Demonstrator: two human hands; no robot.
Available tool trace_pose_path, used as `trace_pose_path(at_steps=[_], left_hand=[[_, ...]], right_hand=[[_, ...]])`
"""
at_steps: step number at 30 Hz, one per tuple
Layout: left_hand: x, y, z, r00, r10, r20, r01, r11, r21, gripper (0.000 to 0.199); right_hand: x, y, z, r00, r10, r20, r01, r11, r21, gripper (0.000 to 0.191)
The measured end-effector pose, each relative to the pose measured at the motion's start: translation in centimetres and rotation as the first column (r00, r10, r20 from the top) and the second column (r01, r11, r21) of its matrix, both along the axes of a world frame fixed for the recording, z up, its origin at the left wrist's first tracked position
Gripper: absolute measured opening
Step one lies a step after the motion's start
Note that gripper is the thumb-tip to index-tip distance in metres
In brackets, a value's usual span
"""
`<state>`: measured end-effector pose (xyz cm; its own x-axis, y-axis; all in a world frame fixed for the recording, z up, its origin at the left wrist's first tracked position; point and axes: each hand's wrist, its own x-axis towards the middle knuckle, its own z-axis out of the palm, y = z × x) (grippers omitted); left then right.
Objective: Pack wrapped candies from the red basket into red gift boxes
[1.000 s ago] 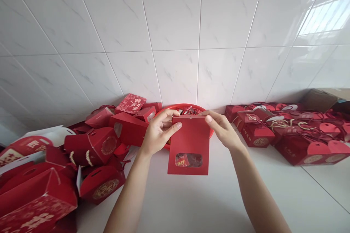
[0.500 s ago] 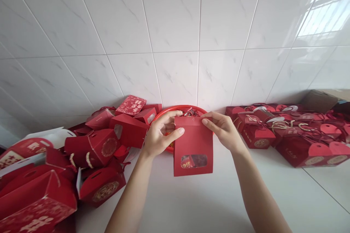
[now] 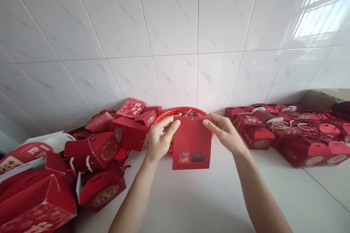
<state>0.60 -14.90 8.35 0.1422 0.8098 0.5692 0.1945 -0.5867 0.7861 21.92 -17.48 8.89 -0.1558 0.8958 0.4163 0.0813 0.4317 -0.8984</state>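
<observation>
Between my hands a red paper gift box (image 3: 192, 134) hangs upright above the white surface, its flat front toward me. Wrapped pieces in red and dark wrappers show through the clear window low on that front. My left hand (image 3: 163, 134) pinches the box's top left corner, thumb in front. At the top right corner, my right hand (image 3: 222, 128) grips the edge between thumb and fingers. Behind the box stands a red plastic basket (image 3: 171, 110), partly hidden, with small wrapped items inside.
Several red gift boxes (image 3: 101, 189) lie heaped on the left, some open. On the right, rows of closed red boxes with cord handles (image 3: 258, 136) stand by a brown cardboard box (image 3: 318, 99). A white tiled wall (image 3: 175, 80) rises behind the white tabletop (image 3: 197, 200).
My left hand has moved from the box's side to pinch its top left corner. The top edge now looks flat and straight, and the box's lower end has risen slightly.
</observation>
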Motion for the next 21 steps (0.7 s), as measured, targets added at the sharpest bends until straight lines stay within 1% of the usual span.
trace_pose_path(at_steps=[2, 3, 6, 8, 11, 16, 19, 21], left_hand=[[0.9, -0.3, -0.2, 0.999, 0.034, 0.027, -0.034, 0.999, -0.02, 0.036], [1.5, -0.5, -0.3, 0.996, 0.077, 0.044, -0.076, 0.997, -0.024, 0.034], [3.2, -0.9, -1.2, 0.965, 0.246, 0.095, -0.248, 0.969, 0.011, 0.036], [3.8, -1.0, -1.7, 0.95, 0.292, 0.113, -0.299, 0.954, 0.041, 0.038], [3.9, -0.9, -2.0, 0.948, 0.295, 0.123, -0.306, 0.949, 0.077, 0.035], [3.7, -0.7, -1.7, 0.941, 0.293, 0.17, -0.312, 0.945, 0.095, 0.029], [3.6, -0.9, -1.6, 0.939, 0.273, 0.208, -0.295, 0.952, 0.082, 0.025], [3.5, -1.1, -1.5, 0.936, 0.253, 0.243, -0.28, 0.956, 0.083, 0.031]], right_hand=[[-0.7, 0.2, -0.4, 0.999, -0.049, -0.009, 0.049, 0.999, 0.023, 0.043], [-1.2, 0.3, -0.8, 0.995, -0.092, -0.034, 0.093, 0.995, 0.032, 0.043], [-2.9, 0.8, -1.9, 0.964, -0.244, -0.11, 0.251, 0.966, 0.057, 0.045], [-3.8, 1.0, -2.4, 0.947, -0.298, -0.121, 0.308, 0.948, 0.074, 0.045], [-4.4, 1.0, -2.6, 0.943, -0.321, -0.092, 0.33, 0.936, 0.123, 0.043], [-4.8, 0.8, -2.6, 0.933, -0.351, -0.08, 0.359, 0.92, 0.16, 0.037], [-4.6, 0.9, -2.7, 0.937, -0.334, -0.097, 0.346, 0.927, 0.144, 0.035], [-3.9, 1.0, -2.5, 0.952, -0.288, -0.106, 0.299, 0.948, 0.11, 0.035]])
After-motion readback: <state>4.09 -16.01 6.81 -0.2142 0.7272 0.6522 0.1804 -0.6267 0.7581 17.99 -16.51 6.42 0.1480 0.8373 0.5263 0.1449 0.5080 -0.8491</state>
